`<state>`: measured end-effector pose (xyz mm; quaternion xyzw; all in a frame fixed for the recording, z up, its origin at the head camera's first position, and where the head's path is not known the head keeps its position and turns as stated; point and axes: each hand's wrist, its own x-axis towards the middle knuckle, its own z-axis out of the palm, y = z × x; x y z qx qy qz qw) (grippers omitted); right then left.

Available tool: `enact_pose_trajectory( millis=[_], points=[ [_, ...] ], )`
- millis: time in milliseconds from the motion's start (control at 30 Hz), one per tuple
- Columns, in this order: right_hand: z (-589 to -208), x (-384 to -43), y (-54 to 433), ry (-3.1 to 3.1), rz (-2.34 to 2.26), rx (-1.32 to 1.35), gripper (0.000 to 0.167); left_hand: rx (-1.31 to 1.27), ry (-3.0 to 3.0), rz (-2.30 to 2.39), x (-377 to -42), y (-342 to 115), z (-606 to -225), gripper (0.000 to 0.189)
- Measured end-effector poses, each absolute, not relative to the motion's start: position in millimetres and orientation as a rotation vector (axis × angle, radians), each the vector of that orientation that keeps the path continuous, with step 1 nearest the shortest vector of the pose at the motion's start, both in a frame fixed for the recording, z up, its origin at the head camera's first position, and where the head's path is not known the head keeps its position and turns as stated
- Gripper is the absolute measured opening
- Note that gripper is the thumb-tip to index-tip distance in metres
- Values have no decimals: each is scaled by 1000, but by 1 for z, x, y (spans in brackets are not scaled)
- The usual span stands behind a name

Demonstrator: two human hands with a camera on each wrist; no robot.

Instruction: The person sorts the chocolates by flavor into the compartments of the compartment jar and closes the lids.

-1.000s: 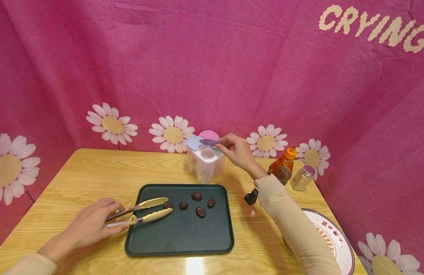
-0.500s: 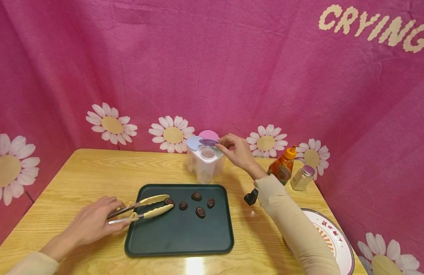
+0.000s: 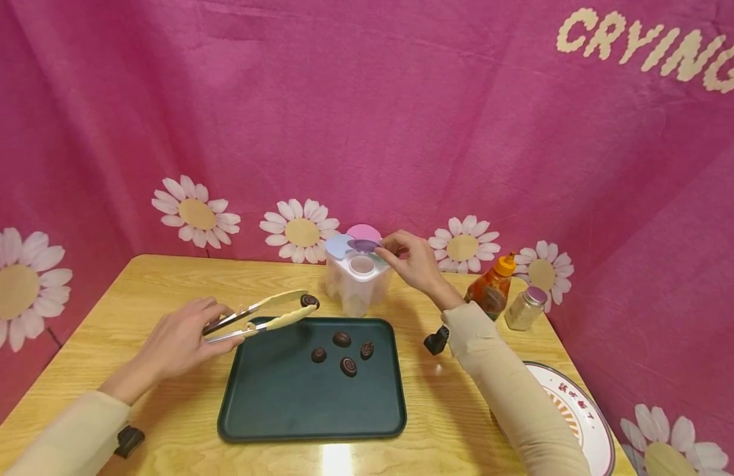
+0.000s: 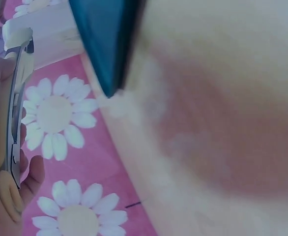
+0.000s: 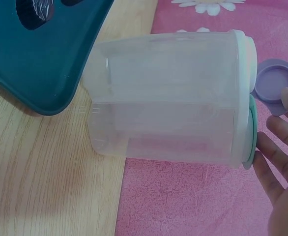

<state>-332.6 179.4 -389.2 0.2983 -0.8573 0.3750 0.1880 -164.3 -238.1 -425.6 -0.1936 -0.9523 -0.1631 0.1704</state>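
Your left hand (image 3: 185, 336), off the tray's far left corner: fingers clamped on a pair of tongs (image 3: 277, 311), thumb along one arm, the other fingers along the opposite one. The tray (image 3: 313, 403) is dark green and lies flat on the worktop (image 3: 170, 284). Between the tongs' cream tips sits one dark chocolate (image 3: 310, 301), swirl marking towards you; from the head view it shows just past the tray's far edge. Exact height above the worktop: cannot tell.

Four more chocolates (image 3: 341, 339) lie loose on the tray, grouped towards its far right part, near one another without touching; one bears a leaf pattern, another rings.

Your right hand (image 3: 411, 261), beyond the tray's far right corner: thumb and forefinger pinch the rim of a purple lid (image 3: 365, 245), held raised. Remaining fingers spread apart, tips close by a green lid (image 5: 252, 132); whether all touch it, cannot tell. These lids belong to a clear container (image 3: 357, 294), upright just behind the tray's far edge. Its front round opening is uncovered. Blue lid (image 3: 338, 246) and pink lid (image 3: 363, 231) lie on the same top.

Well right of the tray, farther back: sauce bottle (image 3: 490, 291) with an orange cap, then a small jar (image 3: 524, 309) with a purple cap. Right of the tray, nearer you: a patterned white plate (image 3: 592, 430), partly behind your sleeve (image 3: 515, 390). Behind everything beyond the tray hangs a pink flowered cloth (image 3: 367, 119).
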Motion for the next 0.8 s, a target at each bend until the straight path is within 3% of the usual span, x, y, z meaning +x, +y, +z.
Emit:
enact_pose_trajectory(
  millis=[800],
  points=[
    [-387, -333, 179, -2419, 1089, 801, 15, -621, -2653, -454, -228, -173, -377, 51]
  ],
)
